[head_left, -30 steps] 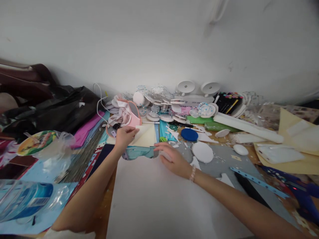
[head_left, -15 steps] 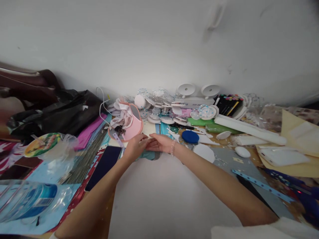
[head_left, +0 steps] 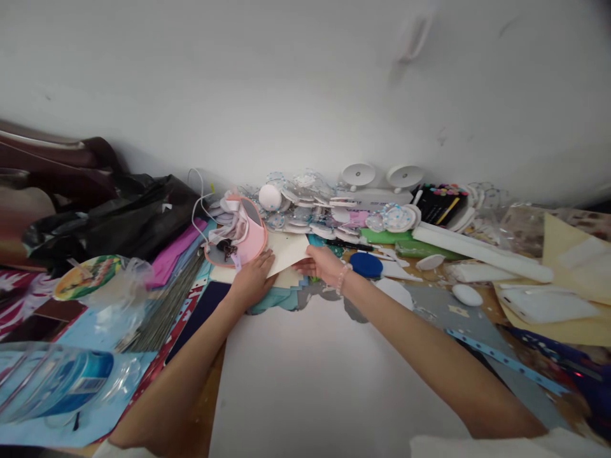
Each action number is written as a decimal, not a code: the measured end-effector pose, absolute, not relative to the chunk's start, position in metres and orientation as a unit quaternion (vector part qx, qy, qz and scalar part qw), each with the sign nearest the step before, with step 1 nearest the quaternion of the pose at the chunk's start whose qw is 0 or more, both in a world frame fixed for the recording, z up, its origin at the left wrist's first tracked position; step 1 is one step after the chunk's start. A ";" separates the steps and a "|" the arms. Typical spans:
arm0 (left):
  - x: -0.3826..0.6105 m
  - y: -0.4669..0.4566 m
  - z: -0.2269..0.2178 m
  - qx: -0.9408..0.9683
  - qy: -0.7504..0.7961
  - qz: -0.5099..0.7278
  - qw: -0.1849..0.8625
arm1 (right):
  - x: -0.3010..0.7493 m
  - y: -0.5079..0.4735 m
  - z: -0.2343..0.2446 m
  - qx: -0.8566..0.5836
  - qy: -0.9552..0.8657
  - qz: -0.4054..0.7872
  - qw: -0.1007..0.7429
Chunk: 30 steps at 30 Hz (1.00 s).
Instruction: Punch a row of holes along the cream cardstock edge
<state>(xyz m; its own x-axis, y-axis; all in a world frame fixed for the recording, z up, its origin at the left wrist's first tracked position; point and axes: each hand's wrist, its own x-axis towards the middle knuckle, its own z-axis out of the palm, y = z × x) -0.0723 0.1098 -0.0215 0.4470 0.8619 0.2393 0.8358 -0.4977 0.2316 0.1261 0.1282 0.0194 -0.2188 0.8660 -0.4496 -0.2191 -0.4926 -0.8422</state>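
Note:
Both my arms reach over a large white sheet [head_left: 305,375] toward the back of a cluttered craft table. My left hand [head_left: 252,278] lies on a cream paper sheet [head_left: 289,249], fingers stretched flat on its left part. My right hand [head_left: 324,262] grips the same cream sheet at its right edge and holds that side lifted. A pink and grey bag [head_left: 243,238] sits just left of the sheet. Teal and grey scalloped paper [head_left: 286,298] pokes out below my hands.
A plastic water bottle [head_left: 52,381] lies front left by a black bag [head_left: 119,219]. White round discs [head_left: 305,203], a blue disc [head_left: 365,264], a white roll [head_left: 482,253], a marker set [head_left: 442,200] and cream sheets [head_left: 573,267] crowd the back and right.
My right hand has moved from the white sheet's upper edge up to the cream paper and taken its right edge. My left hand stayed on the paper. The camera tilted slightly.

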 end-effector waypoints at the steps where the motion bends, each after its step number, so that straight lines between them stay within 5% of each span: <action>1: -0.073 0.110 -0.022 0.850 0.499 0.163 0.041 | 0.130 0.130 0.020 -0.488 -0.320 0.711 0.393; 17: -0.098 0.111 -0.017 0.868 0.459 0.156 0.106 | 0.163 0.173 0.064 -0.346 -0.212 0.721 0.561; 30: -0.055 0.101 -0.008 0.784 0.554 0.224 0.167 | 0.165 0.109 0.178 -0.055 -0.407 0.684 0.602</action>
